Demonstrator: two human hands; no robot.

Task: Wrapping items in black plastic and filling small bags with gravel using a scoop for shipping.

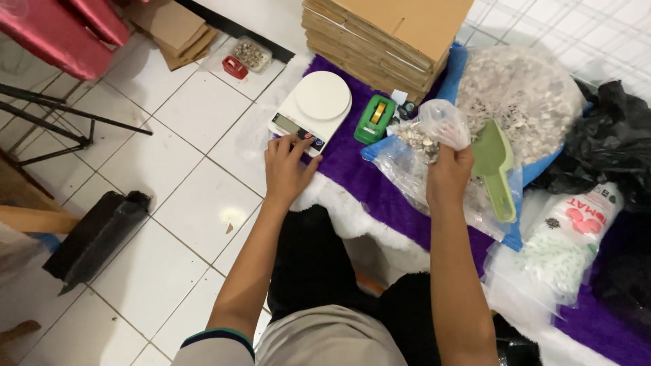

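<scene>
Pressing one white scale [317,103], left hand [287,168] fingers spread — right hand [447,175] clamps one clear bag [442,125].

Grey short sleeves, dark-banded cuff; black trousers; arms bare.

The white scale [313,108] looks like smooth, glossy plastic. The small bag [441,125] is thin, clear, crinkled film. The scoop [495,169] is matt green plastic, the purple rug [380,190] plush cloth, the floor [190,129] shiny tile, the boxes [386,34] matt cardboard.
</scene>
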